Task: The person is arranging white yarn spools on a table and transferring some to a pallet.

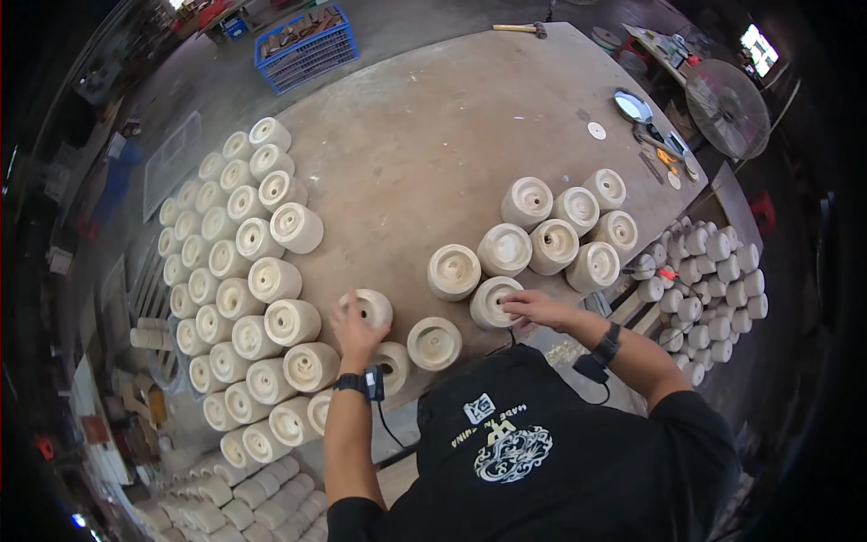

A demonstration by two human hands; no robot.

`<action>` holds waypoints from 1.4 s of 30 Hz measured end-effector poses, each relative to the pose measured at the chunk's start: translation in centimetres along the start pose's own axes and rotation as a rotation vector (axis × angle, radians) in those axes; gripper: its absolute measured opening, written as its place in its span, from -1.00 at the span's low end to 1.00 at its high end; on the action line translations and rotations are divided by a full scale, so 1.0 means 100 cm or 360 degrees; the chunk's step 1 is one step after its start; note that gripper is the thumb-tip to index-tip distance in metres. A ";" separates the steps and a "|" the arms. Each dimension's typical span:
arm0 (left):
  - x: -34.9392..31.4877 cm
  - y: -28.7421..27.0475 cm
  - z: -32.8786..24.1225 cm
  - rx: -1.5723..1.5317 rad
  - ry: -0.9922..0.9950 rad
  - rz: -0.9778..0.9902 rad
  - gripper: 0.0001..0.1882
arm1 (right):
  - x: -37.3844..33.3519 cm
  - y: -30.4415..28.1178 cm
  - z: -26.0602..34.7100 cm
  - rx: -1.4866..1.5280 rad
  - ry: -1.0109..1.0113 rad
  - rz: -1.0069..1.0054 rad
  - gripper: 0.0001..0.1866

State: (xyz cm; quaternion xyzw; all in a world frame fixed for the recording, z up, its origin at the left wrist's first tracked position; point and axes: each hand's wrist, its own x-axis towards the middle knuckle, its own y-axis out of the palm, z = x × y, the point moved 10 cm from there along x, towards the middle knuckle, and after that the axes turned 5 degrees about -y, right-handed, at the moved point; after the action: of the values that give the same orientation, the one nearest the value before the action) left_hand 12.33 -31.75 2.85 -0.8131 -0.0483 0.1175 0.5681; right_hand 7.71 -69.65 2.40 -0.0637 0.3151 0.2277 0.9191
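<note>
Pale round blocks, each with a ringed recess and a hole in its top, stand on a large brown table (388,181). My left hand (355,330) is curled around the left side of one block (374,310), beside the big group of blocks (257,334) at the left. With its fingers over the right rim, my right hand (535,310) grips another block (489,305) near the front edge. Between my hands stands a single block (434,345). A block (391,366) beside my left wrist is partly hidden. Several more blocks (553,242) form a cluster beyond my right hand.
On the far right lie a hammer (652,140), a round dish (632,107) and orange-handled tools (666,159). Another hammer (522,30) lies at the far edge. A blue crate (307,54), a fan (727,108) and stacked blocks (709,289) stand around the table.
</note>
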 end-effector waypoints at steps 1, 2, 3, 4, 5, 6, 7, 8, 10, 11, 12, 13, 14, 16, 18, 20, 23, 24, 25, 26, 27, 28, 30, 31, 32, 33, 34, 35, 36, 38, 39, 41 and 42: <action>0.002 0.003 0.009 -0.0070 -0.0053 -0.0040 0.21 | -0.013 -0.018 0.001 -0.0056 -0.0005 -0.0109 -0.53; 0.005 0.006 0.019 -0.0139 -0.0108 -0.0079 0.20 | -0.026 -0.032 0.004 -0.0062 -0.0008 -0.0165 -0.54; 0.009 0.008 0.015 -0.0106 -0.0109 -0.0029 0.17 | -0.041 -0.050 0.007 -0.0061 -0.0007 -0.0233 -0.55; 0.007 0.006 0.014 -0.0103 -0.0096 -0.0020 0.17 | -0.056 -0.068 0.012 -0.0093 -0.0037 -0.0304 -0.55; 0.004 -0.006 0.003 0.0095 0.0068 -0.0207 0.06 | -0.073 -0.087 0.018 -0.0119 -0.0066 -0.0386 -0.55; -0.003 -0.018 -0.007 0.0291 0.0225 -0.0397 -0.05 | -0.091 -0.103 0.029 -0.0181 -0.0099 -0.0471 -0.55; -0.011 -0.026 -0.013 0.0291 0.0250 -0.0381 -0.05 | -0.111 -0.121 0.040 -0.0238 -0.0124 -0.0565 -0.55; -0.020 -0.020 -0.022 0.0157 0.0227 -0.0031 -0.24 | -0.130 -0.142 0.041 -0.0294 -0.0133 -0.0661 -0.53; -0.061 -0.006 -0.034 -0.0102 0.0195 0.0641 -0.53 | -0.162 -0.156 0.041 -0.0546 -0.0217 -0.0724 -0.49; -0.092 0.007 -0.035 -0.0230 0.0197 0.0967 -0.62 | -0.172 -0.155 0.032 -0.0520 -0.0203 -0.0749 -0.49; -0.124 0.024 -0.022 -0.0211 0.0258 0.1141 -0.64 | -0.176 -0.139 0.013 -0.0866 0.0019 -0.0516 -0.44; -0.155 0.048 -0.001 -0.0337 0.0204 0.1295 -0.63 | -0.184 -0.123 -0.010 -0.1205 0.0244 -0.0264 -0.39; -0.186 0.067 0.017 -0.0462 0.0149 0.1448 -0.62 | -0.191 -0.109 -0.049 -0.1319 0.0435 -0.0067 -0.29; -0.238 0.081 0.047 -0.0770 -0.0143 0.1580 -0.62 | -0.212 -0.073 -0.151 -0.1482 0.0749 0.0350 -0.11; -0.277 0.080 0.063 -0.0882 -0.0339 0.1647 -0.62 | -0.252 -0.024 -0.235 -0.1476 0.0960 0.0654 0.01; -0.308 0.072 0.075 -0.0911 -0.0478 0.1677 -0.62 | -0.289 0.020 -0.234 -0.1161 0.0929 0.0652 -0.03; -0.329 0.057 0.083 -0.0870 -0.0575 0.1692 -0.62 | -0.327 0.063 -0.167 -0.0608 0.0725 0.0597 -0.11; -0.333 0.053 0.084 -0.0849 -0.0588 0.1706 -0.62 | -0.338 0.073 -0.158 -0.0542 0.0739 0.0652 -0.11; -0.336 0.049 0.085 -0.0835 -0.0603 0.1712 -0.62 | -0.348 0.081 -0.151 -0.0458 0.0784 0.0690 -0.12; -0.337 0.045 0.086 -0.0819 -0.0618 0.1713 -0.62 | -0.353 0.085 -0.147 -0.0409 0.0824 0.0738 -0.12; -0.339 0.042 0.088 -0.0802 -0.0631 0.1717 -0.62 | -0.357 0.088 -0.144 -0.0374 0.0866 0.0783 -0.13; -0.340 0.038 0.088 -0.0787 -0.0638 0.1721 -0.62 | -0.360 0.088 -0.141 -0.0348 0.0902 0.0823 -0.13; -0.341 0.033 0.088 -0.0757 -0.0639 0.1727 -0.62 | -0.363 0.087 -0.138 -0.0305 0.0959 0.0899 -0.14; -0.342 0.029 0.088 -0.0744 -0.0639 0.1727 -0.62 | -0.364 0.087 -0.137 -0.0294 0.0983 0.0936 -0.14; -0.343 0.027 0.087 -0.0733 -0.0639 0.1728 -0.62 | -0.366 0.086 -0.136 -0.0281 0.1006 0.0973 -0.15; -0.343 0.024 0.086 -0.0718 -0.0635 0.1726 -0.62 | -0.367 0.086 -0.136 -0.0273 0.1023 0.1008 -0.15; -0.343 0.022 0.086 -0.0710 -0.0632 0.1726 -0.62 | -0.368 0.085 -0.135 -0.0266 0.1040 0.1038 -0.16; -0.343 0.019 0.084 -0.0704 -0.0625 0.1722 -0.62 | -0.370 0.084 -0.134 -0.0256 0.1056 0.1068 -0.16; -0.343 0.018 0.085 -0.0695 -0.0622 0.1726 -0.62 | -0.371 0.084 -0.134 -0.0249 0.1069 0.1098 -0.17; -0.345 0.015 0.084 -0.0683 -0.0614 0.1727 -0.61 | -0.374 0.084 -0.134 -0.0228 0.1095 0.1162 -0.17; -0.348 0.013 0.085 -0.0676 -0.0619 0.1727 -0.61 | -0.377 0.084 -0.133 -0.0231 0.1110 0.1190 -0.18; -0.350 0.011 0.086 -0.0664 -0.0618 0.1728 -0.61 | -0.382 0.086 -0.134 -0.0197 0.1139 0.1255 -0.19; -0.353 0.008 0.087 -0.0660 -0.0626 0.1726 -0.61 | -0.384 0.087 -0.133 -0.0180 0.1149 0.1289 -0.19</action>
State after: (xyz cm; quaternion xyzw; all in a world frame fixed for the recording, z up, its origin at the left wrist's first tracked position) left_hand -24.00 -31.59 4.01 -0.7785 0.2465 0.5260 0.2377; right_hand -30.39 -79.93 15.41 -0.0607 0.5972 0.5438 0.5865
